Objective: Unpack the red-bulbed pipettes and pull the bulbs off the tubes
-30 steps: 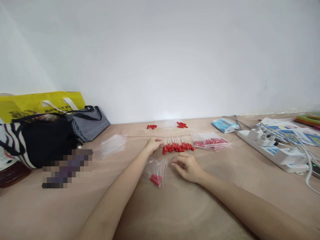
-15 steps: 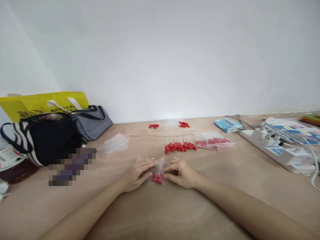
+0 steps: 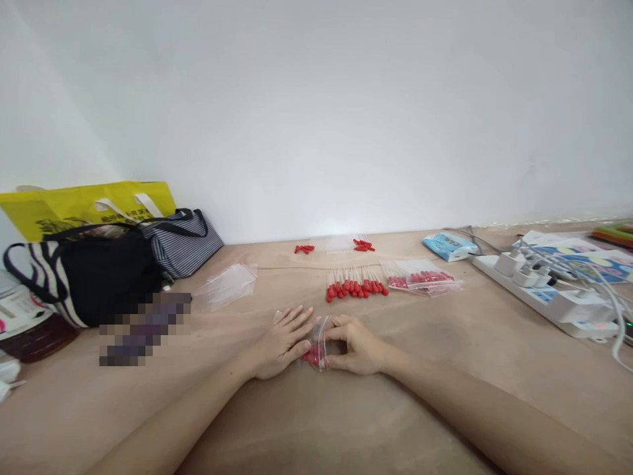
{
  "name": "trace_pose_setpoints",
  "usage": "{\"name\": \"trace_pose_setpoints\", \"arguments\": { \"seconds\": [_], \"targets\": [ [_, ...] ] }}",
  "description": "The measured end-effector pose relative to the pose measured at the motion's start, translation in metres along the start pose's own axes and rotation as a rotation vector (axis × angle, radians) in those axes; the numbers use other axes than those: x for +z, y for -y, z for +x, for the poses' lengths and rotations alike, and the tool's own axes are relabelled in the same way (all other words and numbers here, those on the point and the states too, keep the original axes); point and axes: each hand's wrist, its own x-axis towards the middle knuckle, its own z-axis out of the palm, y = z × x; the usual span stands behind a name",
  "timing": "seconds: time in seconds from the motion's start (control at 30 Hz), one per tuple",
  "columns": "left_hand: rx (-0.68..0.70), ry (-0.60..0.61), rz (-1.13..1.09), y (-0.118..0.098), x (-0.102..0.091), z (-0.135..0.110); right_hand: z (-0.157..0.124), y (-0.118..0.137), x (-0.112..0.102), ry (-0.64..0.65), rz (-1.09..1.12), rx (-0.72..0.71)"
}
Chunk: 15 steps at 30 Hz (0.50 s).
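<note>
A small clear zip bag holding red-capped pieces lies on the tan table in front of me. My left hand lies flat on the bag's left part, fingers stretched out and spread. My right hand pinches the bag's right edge, along its red seal strip, between thumb and fingers. Just beyond, a row of clear droppers with red bulbs lies loose on the table. To its right sits a filled bag of droppers.
Empty clear bags lie to the left. Red caps and more droppers sit by the wall. Bags, striped, black and yellow, crowd the left. A white power strip with plugs and cables lies right.
My left hand came back from the dropper row onto the small bag. Both hands closed on the bag, the left flattening it, the right pinching its edge.
</note>
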Motion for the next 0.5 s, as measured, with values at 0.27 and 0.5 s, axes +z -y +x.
{"name": "trace_pose_setpoints", "arguments": {
  "seconds": [0.27,0.5],
  "targets": [
    [-0.019,-0.041,0.001,0.0004,0.002,0.0011,-0.001,0.0019,-0.0003,-0.003,-0.05,-0.051],
    [-0.023,-0.115,-0.011,-0.0028,0.0038,0.0008,0.0043,0.0068,0.0089,-0.004,-0.01,-0.002]
  ]
}}
